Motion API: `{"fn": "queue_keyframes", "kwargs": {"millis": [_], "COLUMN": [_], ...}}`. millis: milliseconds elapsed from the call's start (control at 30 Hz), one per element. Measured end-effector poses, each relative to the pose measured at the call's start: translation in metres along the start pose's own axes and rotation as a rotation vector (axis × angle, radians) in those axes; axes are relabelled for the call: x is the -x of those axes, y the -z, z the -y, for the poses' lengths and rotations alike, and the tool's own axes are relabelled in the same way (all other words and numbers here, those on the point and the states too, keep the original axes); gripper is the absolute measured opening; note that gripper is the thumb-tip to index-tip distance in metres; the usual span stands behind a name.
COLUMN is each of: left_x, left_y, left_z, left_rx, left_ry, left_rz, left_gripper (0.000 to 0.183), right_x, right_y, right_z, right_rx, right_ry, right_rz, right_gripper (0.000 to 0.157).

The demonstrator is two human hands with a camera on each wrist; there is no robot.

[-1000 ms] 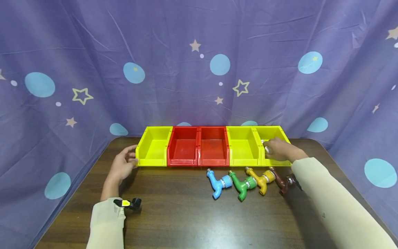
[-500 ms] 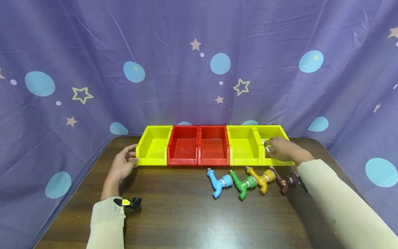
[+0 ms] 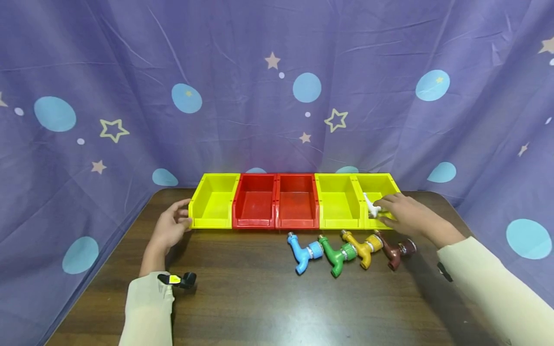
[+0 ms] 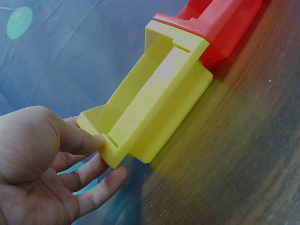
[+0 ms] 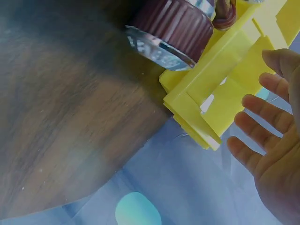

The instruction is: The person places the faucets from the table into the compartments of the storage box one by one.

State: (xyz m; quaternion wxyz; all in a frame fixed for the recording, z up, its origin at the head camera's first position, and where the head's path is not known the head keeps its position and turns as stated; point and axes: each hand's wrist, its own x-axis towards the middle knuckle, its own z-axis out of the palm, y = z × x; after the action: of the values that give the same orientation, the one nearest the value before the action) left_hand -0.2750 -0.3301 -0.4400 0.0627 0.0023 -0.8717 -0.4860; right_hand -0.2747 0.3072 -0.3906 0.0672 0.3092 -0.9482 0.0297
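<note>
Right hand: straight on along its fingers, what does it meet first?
Probably the white tap in the rightmost yellow bin, just ahead of the right hand in the head view; depth is unclear, it might pass above.

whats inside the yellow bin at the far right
A white tap-like piece shows by the left side of the yellow bin; in the head view, the right hand hides part of the interior.

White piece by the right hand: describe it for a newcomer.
On the brown table stands a row of five bins. The white piece sits in the rightmost yellow bin, near the right hand. Unlike the four coloured taps outside the bins, it is white.
</note>
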Motion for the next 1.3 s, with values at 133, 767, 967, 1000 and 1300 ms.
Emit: {"fn": "queue_keyframes", "kwargs": {"millis": [133, 767, 967, 1000, 1300], "left_x": [-0.001, 0.002, 0.002, 0.002, 0.002], "left_y": [0.001, 0.000, 0.001, 0.001, 0.001], "left_z": [0.000, -0.006, -0.005, -0.005, -0.005], "left_rx": [-0.003, 0.005, -0.002, -0.004, 0.006], "left_ry": [-0.001, 0.012, 0.014, 0.017, 0.017], "left_rz": [-0.003, -0.001, 0.000, -0.001, 0.006], "left_gripper": [0.062, 0.060, 0.060, 0.060, 0.060], "right_x": [0.010, 0.055, 0.065, 0.066, 0.071], "right_y": [-0.001, -0.019, -0.023, -0.024, -0.027], "right_z": [0.007, 0.034, 0.036, 0.036, 0.033], "right_rx": [0.042, 0.096, 0.070, 0.067, 0.064], "right_ry": [0.067, 0.115, 0.113, 0.115, 0.128], "right_rz": [-0.056, -0.068, -0.041, -0.036, -0.003], "right_gripper": [0.040, 0.052, 0.073, 0.073, 0.057]}}
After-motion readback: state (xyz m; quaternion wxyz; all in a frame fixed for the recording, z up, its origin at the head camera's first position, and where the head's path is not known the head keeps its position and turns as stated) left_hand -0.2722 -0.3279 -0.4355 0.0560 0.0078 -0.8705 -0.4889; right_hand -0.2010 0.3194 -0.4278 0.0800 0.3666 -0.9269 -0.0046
